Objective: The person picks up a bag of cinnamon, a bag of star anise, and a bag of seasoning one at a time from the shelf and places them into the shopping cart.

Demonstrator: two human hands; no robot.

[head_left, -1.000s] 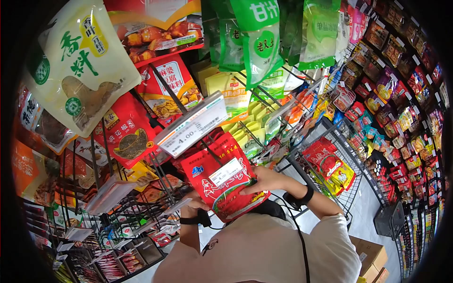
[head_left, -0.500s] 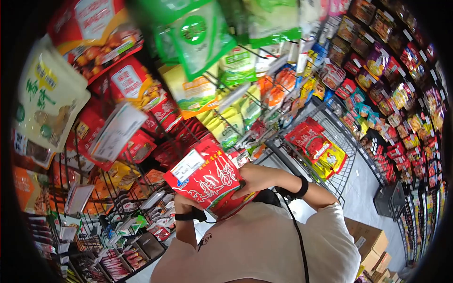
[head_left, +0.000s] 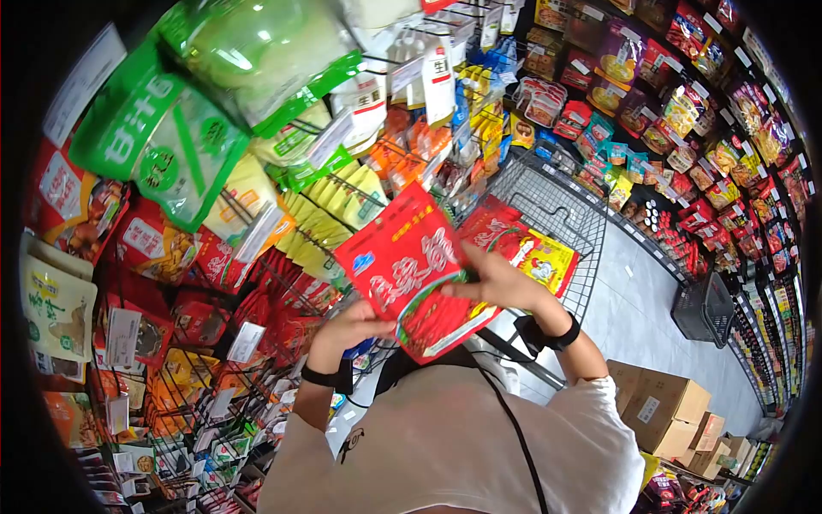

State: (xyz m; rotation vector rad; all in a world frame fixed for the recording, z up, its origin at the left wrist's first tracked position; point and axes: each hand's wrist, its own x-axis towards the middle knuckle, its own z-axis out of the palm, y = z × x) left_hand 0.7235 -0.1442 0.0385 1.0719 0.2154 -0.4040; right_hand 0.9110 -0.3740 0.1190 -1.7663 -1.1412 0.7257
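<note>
A red food packet with white lettering and a picture of food on its lower front is held upright before my chest. My right hand grips its right side, thumb across the front. At the lower left edge, my left hand holds the same packet, with the thumb on the front and the other fingers partly hidden. Just behind my right hand stands a wire shopping cart. Inside it lie a red packet and a yellow packet, partly covered by my hand and the held packet.
Hanging racks on the left carry green bags, yellow packets and price tags. Snack shelves line the right. A dark basket and cardboard boxes stand on the tiled floor.
My view has turned to the right, toward the cart. The red packet has come away from the rack and its price tag, and my left hand now shows at its lower edge.
</note>
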